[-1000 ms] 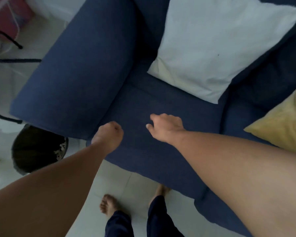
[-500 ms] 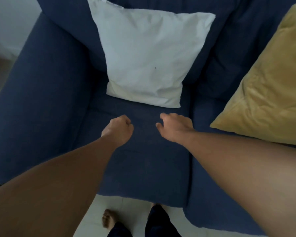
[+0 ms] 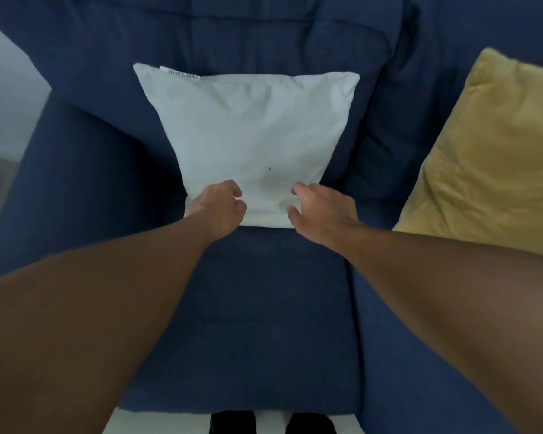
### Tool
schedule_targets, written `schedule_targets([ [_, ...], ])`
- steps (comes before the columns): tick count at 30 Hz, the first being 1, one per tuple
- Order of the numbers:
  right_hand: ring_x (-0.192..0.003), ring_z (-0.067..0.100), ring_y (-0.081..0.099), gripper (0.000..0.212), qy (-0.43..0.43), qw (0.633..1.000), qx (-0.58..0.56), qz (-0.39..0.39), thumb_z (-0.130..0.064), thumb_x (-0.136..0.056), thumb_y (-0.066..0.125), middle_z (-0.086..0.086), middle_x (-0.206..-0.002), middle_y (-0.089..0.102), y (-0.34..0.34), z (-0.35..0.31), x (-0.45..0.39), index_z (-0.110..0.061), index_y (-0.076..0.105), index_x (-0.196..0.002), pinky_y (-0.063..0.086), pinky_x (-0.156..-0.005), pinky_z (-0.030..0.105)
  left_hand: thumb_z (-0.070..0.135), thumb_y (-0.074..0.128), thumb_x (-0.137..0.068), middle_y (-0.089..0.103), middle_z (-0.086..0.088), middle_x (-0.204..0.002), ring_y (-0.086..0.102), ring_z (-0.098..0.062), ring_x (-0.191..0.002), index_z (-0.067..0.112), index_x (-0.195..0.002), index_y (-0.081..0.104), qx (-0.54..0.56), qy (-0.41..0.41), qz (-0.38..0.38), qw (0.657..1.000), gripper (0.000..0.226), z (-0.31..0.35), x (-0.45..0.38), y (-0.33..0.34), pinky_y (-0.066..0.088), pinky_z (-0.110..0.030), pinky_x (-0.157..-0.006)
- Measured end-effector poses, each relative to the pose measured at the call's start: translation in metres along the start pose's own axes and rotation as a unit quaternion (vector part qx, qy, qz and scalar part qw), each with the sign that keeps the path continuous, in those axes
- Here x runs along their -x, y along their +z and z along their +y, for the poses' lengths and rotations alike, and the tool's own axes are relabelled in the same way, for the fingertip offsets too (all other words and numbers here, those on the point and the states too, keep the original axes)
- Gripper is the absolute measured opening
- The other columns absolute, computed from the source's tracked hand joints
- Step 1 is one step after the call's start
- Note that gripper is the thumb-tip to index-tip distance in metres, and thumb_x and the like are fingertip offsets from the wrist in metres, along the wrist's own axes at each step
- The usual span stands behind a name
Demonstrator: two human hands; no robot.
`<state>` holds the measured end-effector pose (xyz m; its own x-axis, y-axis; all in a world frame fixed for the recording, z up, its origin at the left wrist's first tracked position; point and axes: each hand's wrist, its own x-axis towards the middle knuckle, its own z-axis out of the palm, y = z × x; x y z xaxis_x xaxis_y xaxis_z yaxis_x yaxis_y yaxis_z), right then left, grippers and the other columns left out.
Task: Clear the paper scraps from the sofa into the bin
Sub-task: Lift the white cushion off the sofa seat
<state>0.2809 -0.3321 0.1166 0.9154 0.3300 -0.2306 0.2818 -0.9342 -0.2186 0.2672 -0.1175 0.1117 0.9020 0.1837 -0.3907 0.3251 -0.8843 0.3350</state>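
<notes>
Both hands reach the white pillow [image 3: 251, 142] at twelve o'clock: left hand [image 3: 217, 208] fisted, contents untellable; right hand [image 3: 320, 211] open, empty. Lifting carelessly could scatter hidden scraps.

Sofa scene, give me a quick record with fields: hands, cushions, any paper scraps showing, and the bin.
left hand: closed in a fist at the white cushion's lower left corner
right hand: open, fingers curled, at the cushion's lower right edge
white cushion: propped against the backrest of the blue sofa
yellow cushion: on the right
paper scraps: none visible on the seat
bin: out of view
</notes>
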Motion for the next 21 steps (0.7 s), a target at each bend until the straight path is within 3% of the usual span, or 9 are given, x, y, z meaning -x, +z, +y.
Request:
schedule_targets([
  [5, -0.093, 0.023, 0.063, 0.035, -0.011, 0.998, 0.004, 0.058, -0.043, -0.102, 0.048, -0.003, -0.105, 0.064, -0.042, -0.019, -0.041, -0.022, 0.057, -0.129, 0.053, -0.073, 0.038, 0.029, 0.05, -0.098, 0.06, 0.002, -0.127, 0.058, -0.022, -0.114, 0.024, -0.13, 0.061, -0.022, 0.083, 0.057, 0.995, 0.034, 0.005, -0.029, -0.053, 0.053, -0.044, -0.091],
  [11, -0.079, 0.022, 0.061, 0.04, -0.015, 0.988, 0.011, 0.154, -0.046, -0.099, 0.05, -0.004, -0.092, 0.06, -0.073, -0.03, -0.077, -0.018, 0.05, -0.128, 0.044, -0.062, 0.034, 0.027, 0.05, -0.099, 0.057, 0.001, -0.124, 0.055, -0.022, -0.112, 0.022, -0.125, 0.06, -0.036, 0.124, 0.122, 0.984, 0.029, 0.012, -0.054, -0.092, 0.049, -0.039, -0.082],
  [14, -0.089, 0.025, 0.06, 0.049, -0.004, 0.986, 0.03, 0.161, -0.046, -0.099, 0.052, 0.001, -0.101, 0.061, -0.083, -0.029, -0.091, -0.016, 0.046, -0.137, 0.043, -0.064, 0.037, 0.028, 0.053, -0.098, 0.056, -0.002, -0.126, 0.052, -0.025, -0.114, 0.02, -0.125, 0.061, -0.058, 0.139, 0.154, 0.977, 0.029, 0.013, -0.066, -0.104, 0.044, -0.038, -0.085],
  [17, -0.111, 0.03, 0.056, 0.06, 0.003, 0.986, 0.063, 0.157, -0.045, -0.098, 0.054, 0.008, -0.122, 0.059, -0.088, -0.029, -0.1, -0.013, 0.04, -0.147, 0.045, -0.07, 0.041, 0.033, 0.059, -0.094, 0.053, -0.004, -0.129, 0.048, -0.027, -0.12, 0.02, -0.126, 0.061, -0.092, 0.148, 0.193, 0.966, 0.034, 0.012, -0.077, -0.114, 0.04, -0.041, -0.098],
  [21, -0.13, 0.034, 0.046, 0.081, 0.007, 0.98, 0.119, 0.157, -0.049, -0.092, 0.063, 0.012, -0.147, 0.046, -0.086, -0.028, -0.103, -0.011, 0.032, -0.157, 0.044, -0.096, 0.05, 0.041, 0.068, -0.088, 0.042, -0.002, -0.148, 0.032, -0.027, -0.144, 0.022, -0.137, 0.054, -0.099, 0.15, 0.201, 0.963, 0.054, 0.01, -0.086, -0.121, 0.024, -0.044, -0.117],
])
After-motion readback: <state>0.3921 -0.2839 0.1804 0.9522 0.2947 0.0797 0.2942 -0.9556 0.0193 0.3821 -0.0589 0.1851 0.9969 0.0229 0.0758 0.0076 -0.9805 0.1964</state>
